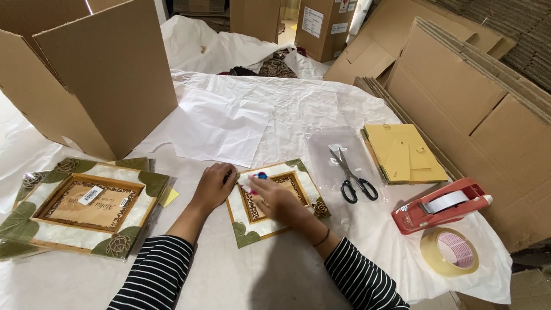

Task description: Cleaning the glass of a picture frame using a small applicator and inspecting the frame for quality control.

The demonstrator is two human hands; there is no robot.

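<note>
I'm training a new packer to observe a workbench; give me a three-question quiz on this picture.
1. True or false: the black-handled scissors lie on a clear plastic bag.
2. Which lies nearest the red tape dispenser? A) roll of clear tape B) open cardboard box C) stack of larger frames
3. What do the left hand and the right hand rest on?

Key: 1 true; 2 A; 3 the small picture frame with green leaf corners, lying flat on the white-papered table.
</note>
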